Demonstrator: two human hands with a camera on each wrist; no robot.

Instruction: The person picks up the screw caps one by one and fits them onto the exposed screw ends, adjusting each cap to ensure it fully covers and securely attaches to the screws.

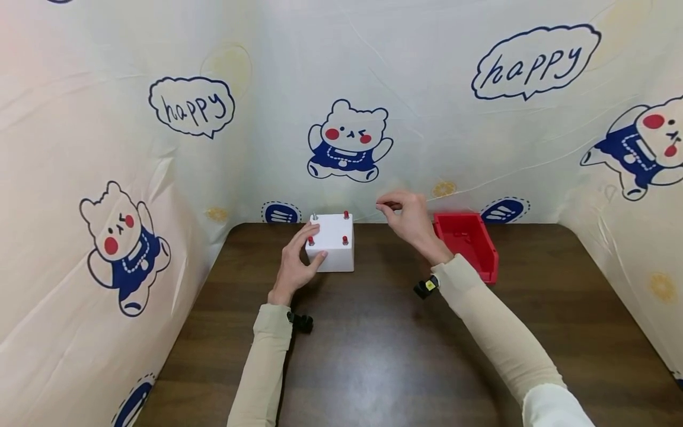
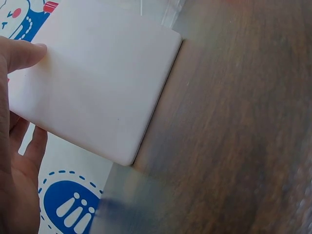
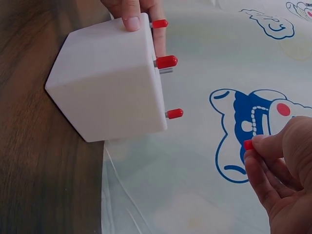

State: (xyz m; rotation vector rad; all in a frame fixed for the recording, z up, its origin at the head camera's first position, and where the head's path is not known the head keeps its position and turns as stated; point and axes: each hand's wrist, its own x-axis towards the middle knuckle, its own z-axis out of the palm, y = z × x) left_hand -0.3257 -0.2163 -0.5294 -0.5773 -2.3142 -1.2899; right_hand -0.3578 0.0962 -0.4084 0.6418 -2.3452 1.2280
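A white box stands near the table's far edge, with metal posts rising from its top. Red caps cover three of these posts, such as the front right cap. The back left post shows bare metal. My left hand holds the box from its left side, thumb against the front face and fingers at the top. To the right of the box, my right hand is raised. In the right wrist view its thumb and fingertips pinch a small red cap, apart from the box.
A red open bin sits right of the box, partly behind my right wrist. The brown wooden table meets a printed cloth backdrop just behind the box. Cloth also hangs at both sides.
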